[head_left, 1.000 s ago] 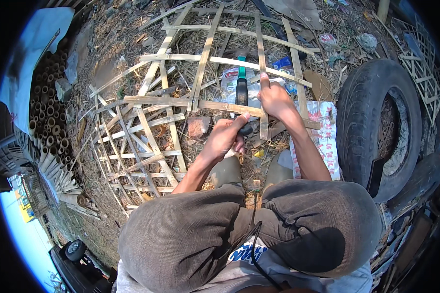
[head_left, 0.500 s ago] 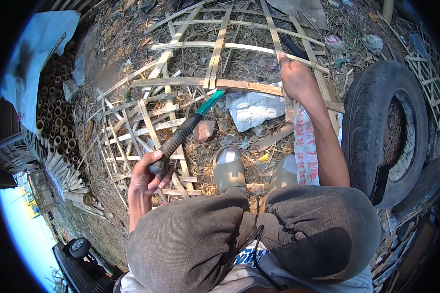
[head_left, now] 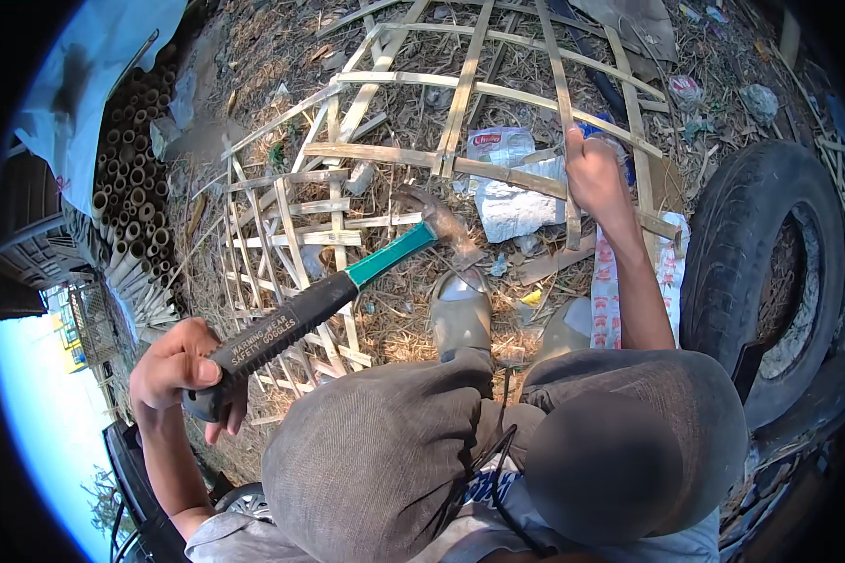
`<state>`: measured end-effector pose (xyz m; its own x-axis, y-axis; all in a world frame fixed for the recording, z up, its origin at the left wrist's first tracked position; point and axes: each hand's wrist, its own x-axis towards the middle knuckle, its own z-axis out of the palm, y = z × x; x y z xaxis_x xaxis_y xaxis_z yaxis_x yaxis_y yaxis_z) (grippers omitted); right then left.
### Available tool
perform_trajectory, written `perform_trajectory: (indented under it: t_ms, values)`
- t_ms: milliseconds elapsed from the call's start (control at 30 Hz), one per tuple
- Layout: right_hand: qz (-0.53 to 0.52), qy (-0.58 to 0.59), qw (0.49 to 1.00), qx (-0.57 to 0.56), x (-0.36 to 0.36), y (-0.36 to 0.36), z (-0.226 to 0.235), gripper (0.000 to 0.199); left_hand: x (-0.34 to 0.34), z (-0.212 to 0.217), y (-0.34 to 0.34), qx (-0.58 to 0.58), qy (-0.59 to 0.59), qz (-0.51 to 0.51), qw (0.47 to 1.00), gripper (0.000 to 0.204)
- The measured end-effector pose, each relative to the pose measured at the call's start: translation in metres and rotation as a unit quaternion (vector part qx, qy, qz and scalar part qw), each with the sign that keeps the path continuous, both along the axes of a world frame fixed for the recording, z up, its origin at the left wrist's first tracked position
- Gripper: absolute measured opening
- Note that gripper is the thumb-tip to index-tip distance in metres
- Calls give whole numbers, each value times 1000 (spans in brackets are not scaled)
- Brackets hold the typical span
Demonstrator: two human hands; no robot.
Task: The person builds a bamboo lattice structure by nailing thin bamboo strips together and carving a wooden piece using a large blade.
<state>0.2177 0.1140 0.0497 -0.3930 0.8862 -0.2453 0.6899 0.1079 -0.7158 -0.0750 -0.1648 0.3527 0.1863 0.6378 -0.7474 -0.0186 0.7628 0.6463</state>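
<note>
Head camera view: a big grid of thin wood strips (head_left: 463,84) spreads over the top middle of the frame, above dry, straw-covered ground. Brown trousers (head_left: 376,432) fill the bottom middle, with the knees bent. A big black tire (head_left: 737,272) stands at the right side. A pale blue sheet (head_left: 113,56) hangs in the upper left, and beside it is a pile of hollow tubes (head_left: 131,178) with their round ends showing. Left of the middle lie more crossed strips (head_left: 286,216); I cannot tell if they are joined to the big grid.

The hammer (head_left: 347,281) slants up from the lower left toward the middle. It has a black grip, a green neck and a metal head, which is near a shoe (head_left: 460,324). The left hand (head_left: 183,366), at the lower left, has its fingers curled around the end of the black grip, with the thumb pressed on it.

The right hand (head_left: 596,178), right of the middle, has its fingers folded in and its thumb along one long strip of the grid, pinching it. Under that arm is a red and white printed wrapper (head_left: 607,291). Just left of the right hand lies a pale rock (head_left: 516,211). A tiny yellow scrap (head_left: 531,297) lies between the shoes.
</note>
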Motion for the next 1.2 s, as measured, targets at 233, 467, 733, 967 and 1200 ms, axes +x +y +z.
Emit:
perform_trajectory:
  t_ms: [233,467,733,967,1200]
  values:
    - [-17,-50,998,15,-23,-28,-27,73,9,-127,-57,-79,-192,232,950,49]
    - [-42,-48,998,16,0,-7,-50,74,19,-49,-76,39,-392,245,886,43]
    - [-63,-57,988,131,-4,-23,-60,66,-24,-7,-177,39,-12,213,976,47]
    - [-78,-81,987,116,-22,-25,-53,51,-48,56,-165,-17,175,-24,984,63]
    - [-72,-123,976,163,-26,-26,-52,42,-39,47,-147,-170,415,126,885,35]
